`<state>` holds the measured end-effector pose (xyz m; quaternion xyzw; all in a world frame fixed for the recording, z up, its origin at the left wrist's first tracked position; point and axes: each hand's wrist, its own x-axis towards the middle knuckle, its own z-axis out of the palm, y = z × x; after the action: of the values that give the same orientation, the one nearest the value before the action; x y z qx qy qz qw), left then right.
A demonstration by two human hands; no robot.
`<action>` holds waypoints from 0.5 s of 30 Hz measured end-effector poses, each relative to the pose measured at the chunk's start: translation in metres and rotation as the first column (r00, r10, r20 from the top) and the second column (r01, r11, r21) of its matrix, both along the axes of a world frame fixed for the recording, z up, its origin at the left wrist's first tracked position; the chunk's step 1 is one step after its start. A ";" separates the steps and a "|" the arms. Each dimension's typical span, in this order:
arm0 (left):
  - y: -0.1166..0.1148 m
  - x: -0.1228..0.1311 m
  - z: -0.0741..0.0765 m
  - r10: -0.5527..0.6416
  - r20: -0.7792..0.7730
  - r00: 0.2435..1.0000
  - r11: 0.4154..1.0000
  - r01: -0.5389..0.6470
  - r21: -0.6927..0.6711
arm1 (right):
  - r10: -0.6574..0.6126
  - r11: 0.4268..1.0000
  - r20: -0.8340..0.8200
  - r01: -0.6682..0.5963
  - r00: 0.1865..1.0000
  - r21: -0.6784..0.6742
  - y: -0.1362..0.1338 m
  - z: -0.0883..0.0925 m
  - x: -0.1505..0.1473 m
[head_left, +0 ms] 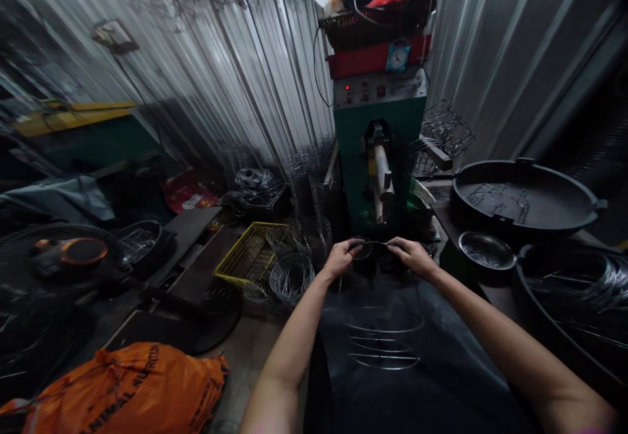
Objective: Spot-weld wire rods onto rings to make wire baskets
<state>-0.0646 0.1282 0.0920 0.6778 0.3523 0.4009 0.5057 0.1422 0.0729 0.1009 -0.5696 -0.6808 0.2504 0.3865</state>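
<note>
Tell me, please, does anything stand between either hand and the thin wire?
Nothing visible does. The left hand and the right hand both have the thin wire in their grip, and its stretch between them looks uncovered.

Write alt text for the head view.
A person's left hand and right hand hold a thin wire before a green machine with a lit red indicator. Curved wires lie across the dark lap; a yellow basket is at left, a large black pan at right.
</note>
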 end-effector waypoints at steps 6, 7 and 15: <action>0.016 0.018 -0.012 -0.023 -0.038 0.999 0.999 0.022 -0.026 | -0.009 1.000 0.186 0.007 0.982 0.011 0.014 -0.011 0.014; 0.019 0.020 -0.014 -0.024 -0.051 0.998 1.000 0.023 -0.021 | -0.005 1.000 0.220 -0.001 0.975 0.030 0.016 -0.015 0.016; 0.044 0.036 -0.021 -0.078 -0.185 0.980 0.979 0.111 0.174 | -0.080 0.994 0.491 0.033 0.868 0.104 0.039 -0.036 0.034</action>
<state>-0.0287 0.1719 0.0707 0.7703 0.3248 0.3453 0.4265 0.1757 0.1118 0.0653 -0.6159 -0.7508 0.0535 0.2326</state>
